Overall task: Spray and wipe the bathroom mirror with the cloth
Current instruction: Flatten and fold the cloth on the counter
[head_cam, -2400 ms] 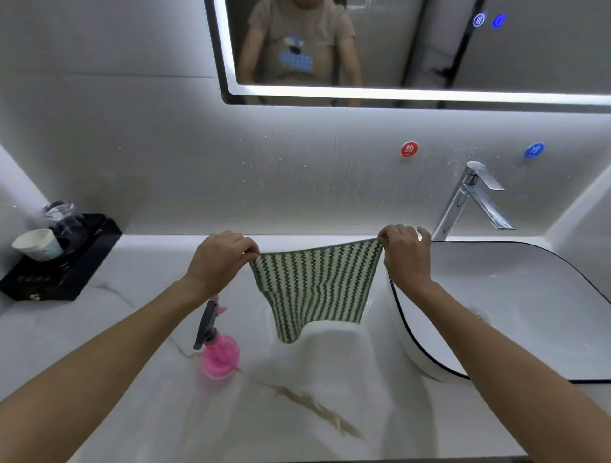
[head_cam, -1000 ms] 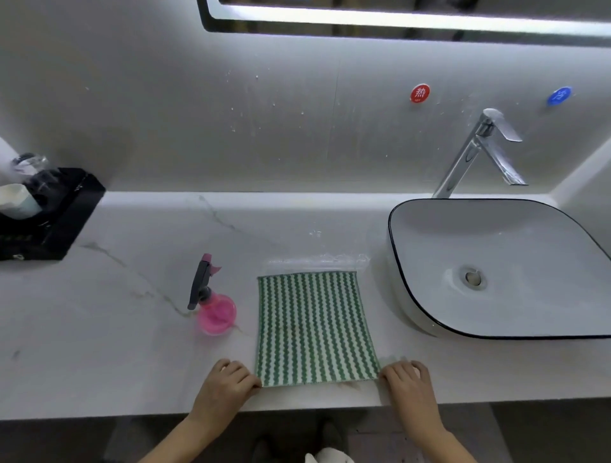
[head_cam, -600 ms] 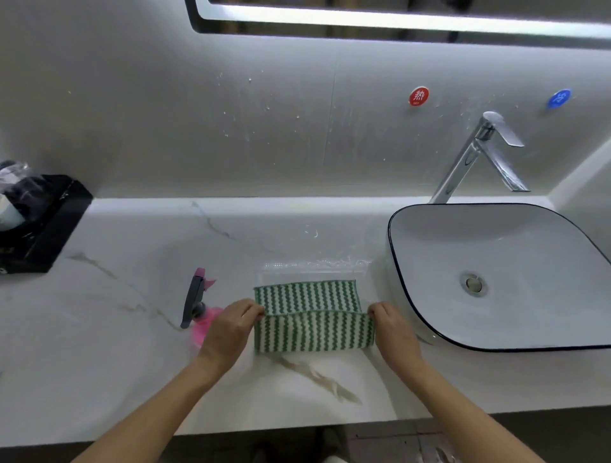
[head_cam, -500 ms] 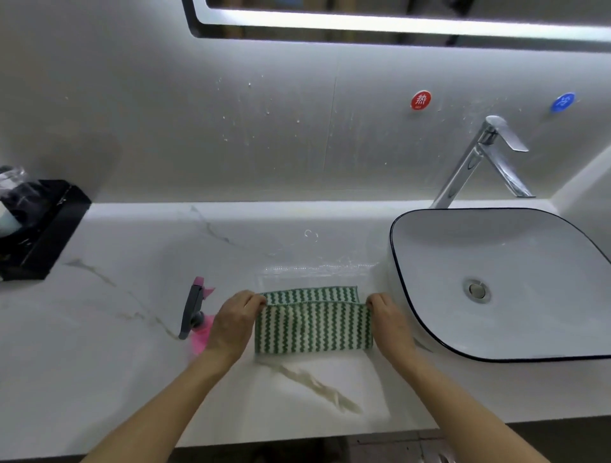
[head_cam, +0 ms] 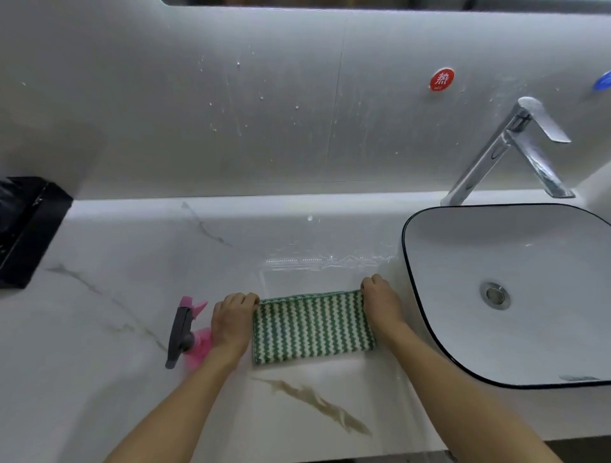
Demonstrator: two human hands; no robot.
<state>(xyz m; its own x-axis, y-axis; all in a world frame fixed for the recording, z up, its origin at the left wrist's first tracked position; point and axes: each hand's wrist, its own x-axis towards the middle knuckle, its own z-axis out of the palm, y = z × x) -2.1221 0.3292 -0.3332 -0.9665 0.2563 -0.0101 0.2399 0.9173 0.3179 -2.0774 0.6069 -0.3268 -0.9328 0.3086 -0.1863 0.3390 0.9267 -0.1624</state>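
A green-and-white zigzag cloth (head_cam: 312,327) lies folded in half on the white marble counter (head_cam: 115,297). My left hand (head_cam: 233,322) pinches its far left corner, and my right hand (head_cam: 382,302) pinches its far right corner. A pink spray bottle (head_cam: 188,333) with a grey trigger head stands just left of my left hand, partly hidden behind it. Only the mirror's dark lower edge (head_cam: 297,2) shows at the top of the view.
A white basin with a black rim (head_cam: 408,274) sits close to the right of the cloth, a chrome faucet (head_cam: 506,148) behind it. A black tray (head_cam: 29,228) stands at the far left. Water drops spot the wall and counter.
The cloth was held up spread, then laid flat on the counter. Both hands carried its near edge away from me onto the far edge, folding it in half.
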